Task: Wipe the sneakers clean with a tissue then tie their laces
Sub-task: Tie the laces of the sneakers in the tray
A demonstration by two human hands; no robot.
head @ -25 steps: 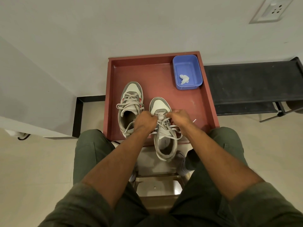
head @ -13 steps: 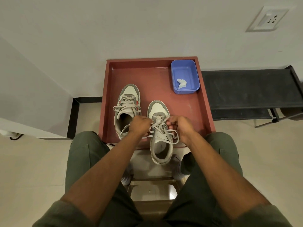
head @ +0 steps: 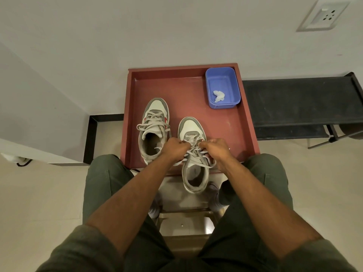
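Left hand and right hand apparently pinching laces of right sneaker, left sneaker beside it, tissue in far tub

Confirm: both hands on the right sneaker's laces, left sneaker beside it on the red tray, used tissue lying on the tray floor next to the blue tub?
Not quite. The head view shows the crumpled tissue inside the blue tub, not on the floor of the red tray. The rest stands: the left hand and right hand both grip the laces of the right sneaker, with the left sneaker beside it.
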